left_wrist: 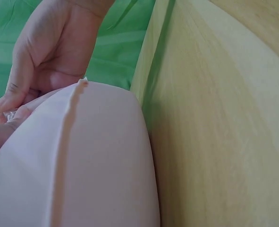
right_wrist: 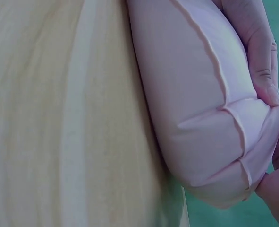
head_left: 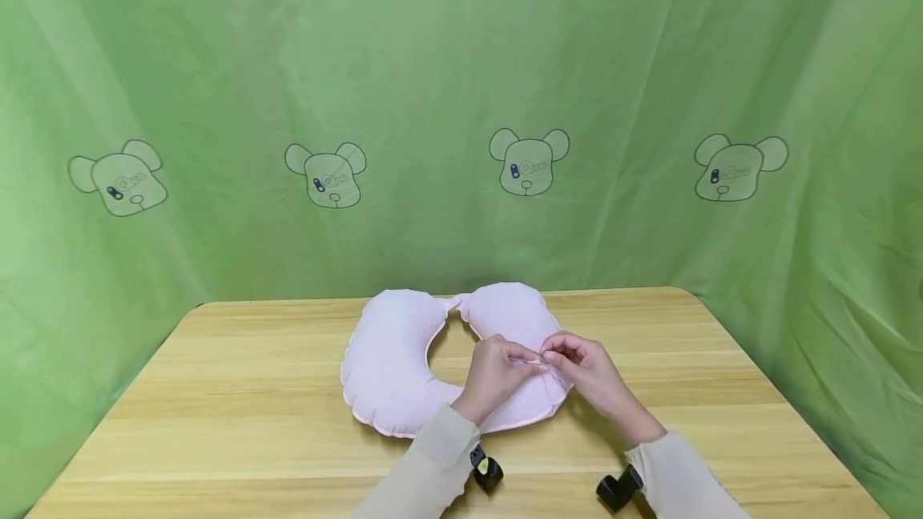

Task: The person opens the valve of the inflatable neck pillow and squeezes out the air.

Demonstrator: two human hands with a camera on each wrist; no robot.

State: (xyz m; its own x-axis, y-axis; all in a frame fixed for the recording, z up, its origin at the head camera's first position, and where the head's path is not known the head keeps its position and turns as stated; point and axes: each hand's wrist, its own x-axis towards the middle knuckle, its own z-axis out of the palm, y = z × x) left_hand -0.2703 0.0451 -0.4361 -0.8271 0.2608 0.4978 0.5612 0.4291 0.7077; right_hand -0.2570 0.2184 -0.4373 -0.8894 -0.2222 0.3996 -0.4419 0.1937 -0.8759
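Note:
A pale pink U-shaped neck pillow (head_left: 392,359), plump and inflated, lies on the wooden table with its opening toward the back. Over its right arm, my left hand (head_left: 493,375) and right hand (head_left: 587,371) meet fingertip to fingertip. Between them is a small clear air valve (left_wrist: 9,115), mostly covered by the fingers. The left hand (right_wrist: 257,47) pinches at the valve's base, where the fabric is drawn up into folds. From the other side, the right hand (left_wrist: 59,52) pinches the valve with thumb and fingertips. A raised seam (right_wrist: 215,61) runs along the pillow's side.
The light wooden table (head_left: 238,391) reaches back to a green curtain (head_left: 433,62) printed with mouse-like heads. Black wrist cameras (head_left: 488,472) hang under both sleeves. Behind the hands, a short strap (head_left: 454,301) joins the pillow's two ends.

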